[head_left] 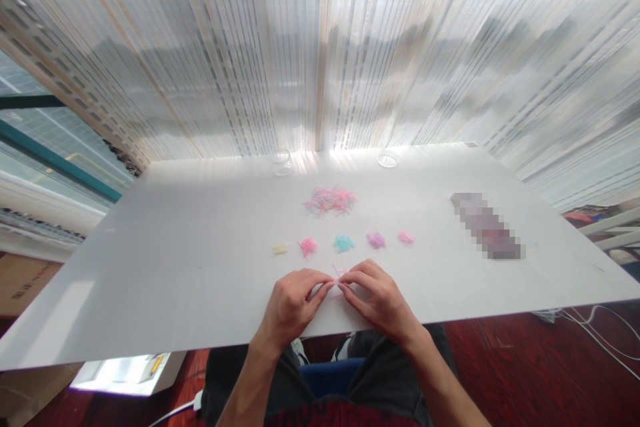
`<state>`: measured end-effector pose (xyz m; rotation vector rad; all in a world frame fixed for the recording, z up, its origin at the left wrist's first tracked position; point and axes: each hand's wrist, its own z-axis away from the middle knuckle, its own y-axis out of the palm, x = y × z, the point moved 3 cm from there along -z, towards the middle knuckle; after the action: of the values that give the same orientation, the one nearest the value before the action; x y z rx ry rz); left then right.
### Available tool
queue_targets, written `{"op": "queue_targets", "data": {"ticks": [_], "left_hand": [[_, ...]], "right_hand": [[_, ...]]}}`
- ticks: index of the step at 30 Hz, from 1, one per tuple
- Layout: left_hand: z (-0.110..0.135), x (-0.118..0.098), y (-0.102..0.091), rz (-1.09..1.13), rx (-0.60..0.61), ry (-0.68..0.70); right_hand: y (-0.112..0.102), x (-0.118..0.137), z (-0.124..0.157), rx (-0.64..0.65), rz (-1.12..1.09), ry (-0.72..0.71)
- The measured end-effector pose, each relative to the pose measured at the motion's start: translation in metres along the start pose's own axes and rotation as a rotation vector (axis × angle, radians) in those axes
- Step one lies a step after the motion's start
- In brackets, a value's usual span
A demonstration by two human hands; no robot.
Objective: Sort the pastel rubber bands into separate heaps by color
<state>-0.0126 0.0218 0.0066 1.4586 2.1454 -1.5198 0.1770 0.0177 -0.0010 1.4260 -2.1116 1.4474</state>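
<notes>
My left hand [294, 298] and my right hand [379, 295] meet near the table's front edge, thumb and forefinger pinched on each. Thin pink strands [337, 271] run between and beyond their fingertips; whether they are loops or loose threads is too small to tell. Just beyond the hands lies a row of small piles of similar strands: pale yellow [280, 249], bright pink [308, 246], turquoise [343, 243], purple [376, 239] and light pink [406, 237]. Farther back sits a larger mixed-colour heap of strands [331, 201].
On the white table [175, 247], two clear round containers or lids, one left [282, 163] and one right [387, 159], stand near the back edge by a striped curtain [320, 47]. A blurred-out oblong object [487, 227] lies at the right. White cables [595, 327] trail on the floor.
</notes>
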Motion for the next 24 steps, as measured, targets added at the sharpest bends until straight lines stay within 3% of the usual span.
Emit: {"op": "queue_targets", "data": {"ticks": [11,18,24], "left_hand": [[-0.001,0.000,0.000,-0.044,-0.005,-0.025],[0.001,0.004,0.000,-0.029,-0.021,-0.110],[0.000,0.003,0.000,-0.038,-0.009,-0.125]], "right_hand": [[-0.001,0.001,-0.001,-0.046,0.003,-0.013],[-0.010,-0.015,-0.014,-0.265,0.143,0.236],[0.001,-0.028,-0.029,-0.266,0.263,0.296]]}}
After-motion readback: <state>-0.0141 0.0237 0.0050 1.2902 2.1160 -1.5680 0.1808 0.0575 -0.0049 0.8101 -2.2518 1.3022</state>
